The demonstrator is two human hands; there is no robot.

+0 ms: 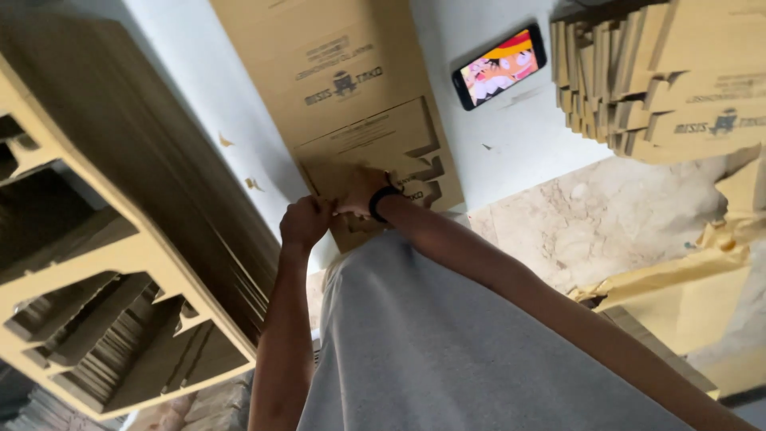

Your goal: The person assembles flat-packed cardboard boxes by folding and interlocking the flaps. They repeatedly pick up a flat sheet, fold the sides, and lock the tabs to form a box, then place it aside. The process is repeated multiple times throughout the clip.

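Observation:
A flat brown die-cut cardboard sheet lies on a white table in front of me. My left hand is closed on the near edge of the sheet, at its cut flaps. My right hand, with a black band on its wrist, presses and grips the same near edge just beside the left. Both forearms reach forward over my grey shirt. The fingertips are hidden against the cardboard.
A tall stack of flat cardboard sheets stands at the left. Another stack of folded cardboard sits at the back right. A phone with a lit cartoon screen lies on the table. Marble floor and yellowish paper wrapping are at the right.

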